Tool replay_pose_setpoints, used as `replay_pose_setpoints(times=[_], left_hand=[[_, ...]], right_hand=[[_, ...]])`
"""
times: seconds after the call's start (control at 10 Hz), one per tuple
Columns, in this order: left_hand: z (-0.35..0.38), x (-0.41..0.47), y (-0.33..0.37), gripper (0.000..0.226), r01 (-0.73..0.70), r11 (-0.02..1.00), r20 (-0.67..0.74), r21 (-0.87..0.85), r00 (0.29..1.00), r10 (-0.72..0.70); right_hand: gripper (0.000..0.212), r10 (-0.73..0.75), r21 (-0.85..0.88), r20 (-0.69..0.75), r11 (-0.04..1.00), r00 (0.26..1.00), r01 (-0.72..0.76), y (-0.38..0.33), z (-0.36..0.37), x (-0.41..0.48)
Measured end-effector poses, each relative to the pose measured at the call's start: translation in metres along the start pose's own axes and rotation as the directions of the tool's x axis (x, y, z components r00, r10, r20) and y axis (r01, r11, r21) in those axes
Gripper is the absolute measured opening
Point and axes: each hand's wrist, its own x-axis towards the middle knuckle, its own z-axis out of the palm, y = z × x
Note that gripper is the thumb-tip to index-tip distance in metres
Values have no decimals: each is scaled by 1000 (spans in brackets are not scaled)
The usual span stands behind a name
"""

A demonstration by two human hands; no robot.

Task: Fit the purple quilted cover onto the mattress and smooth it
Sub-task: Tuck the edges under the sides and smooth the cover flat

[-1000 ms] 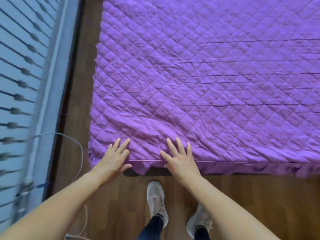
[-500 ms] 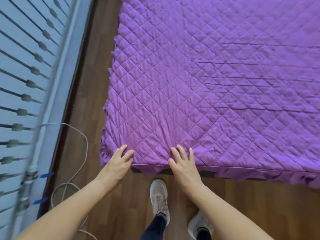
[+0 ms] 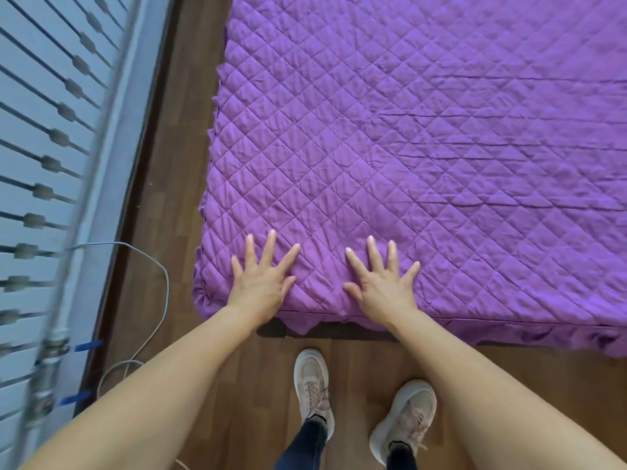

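The purple quilted cover (image 3: 424, 137) lies spread over the mattress, filling the upper right of the head view, with its frilled skirt hanging over the near and left edges. My left hand (image 3: 259, 283) presses flat on the cover near the near-left corner, fingers spread and straight. My right hand (image 3: 383, 284) lies flat beside it, a little to the right, fingers also spread. Fine creases run across the cover's middle and right. The mattress itself is hidden under the cover.
A wooden floor (image 3: 163, 205) runs along the bed's left side and in front. A white radiator (image 3: 37, 164) with a pipe stands at the left wall. A grey cable (image 3: 159, 266) loops on the floor. My two shoes (image 3: 312, 385) stand just before the bed.
Both hands slid forward from the cover's near edge onto its top, and the fingers spread wider. The view shifted so the bed's corner sits further right.
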Motion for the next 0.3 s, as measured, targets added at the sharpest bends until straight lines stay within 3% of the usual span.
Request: replay_pose_setpoints(times=[0.2, 0.3], left_hand=[[14, -27, -9, 60, 108, 991, 117, -80, 988, -98], [-8, -30, 1, 57, 168, 976, 95, -142, 983, -156]], right_hand=[[64, -77, -68, 38, 995, 996, 79, -7, 30, -43], [52, -74, 67, 125, 996, 989, 66, -4, 12, -49]])
